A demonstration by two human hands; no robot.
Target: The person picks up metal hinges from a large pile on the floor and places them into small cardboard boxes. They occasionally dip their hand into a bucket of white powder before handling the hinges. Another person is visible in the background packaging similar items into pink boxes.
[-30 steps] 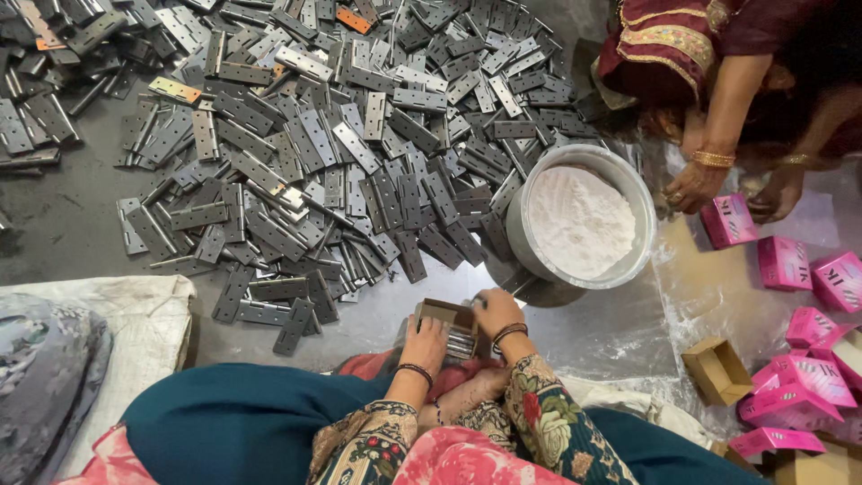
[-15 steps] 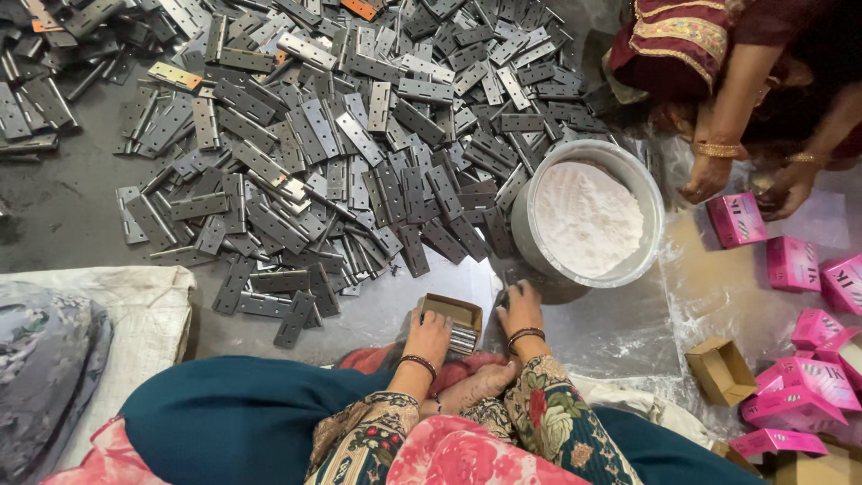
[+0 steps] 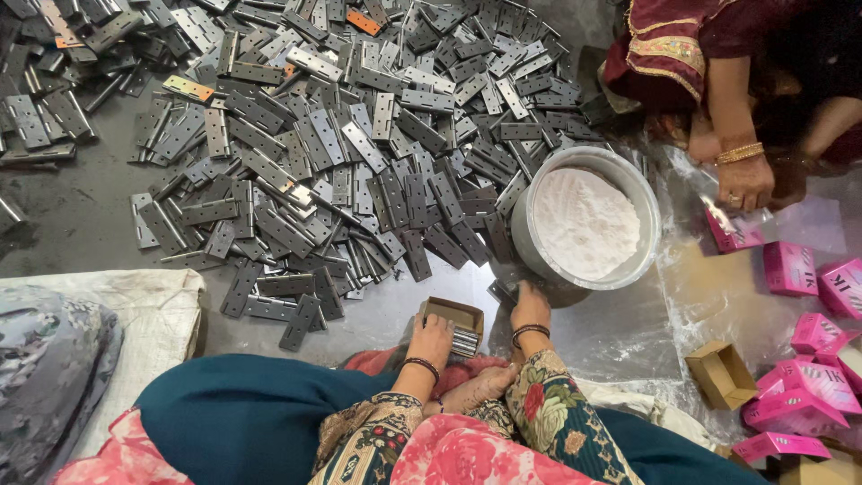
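I sit on the floor facing a big pile of grey metal hinges [image 3: 341, 153]. My left hand [image 3: 431, 341] holds a small open brown cardboard box [image 3: 456, 316] with several hinges stacked inside. My right hand [image 3: 530, 305] is apart from the box, at the foot of a round metal pot [image 3: 523, 224]. Its fingers curl down onto a few loose hinges [image 3: 505, 289] lying there. The pot holds white powder [image 3: 584, 220].
A co-worker's hand [image 3: 745, 184] at the upper right holds a pink box [image 3: 732, 235]. More pink boxes [image 3: 808, 377] and an open brown box [image 3: 718, 373] lie at the right. A white sack [image 3: 108, 310] lies at the left. Powder dusts the floor by the pot.
My right hand left the small box and reached forward to the hinges beside the pot. My left hand stayed on the box. The co-worker's hand shifted a little.
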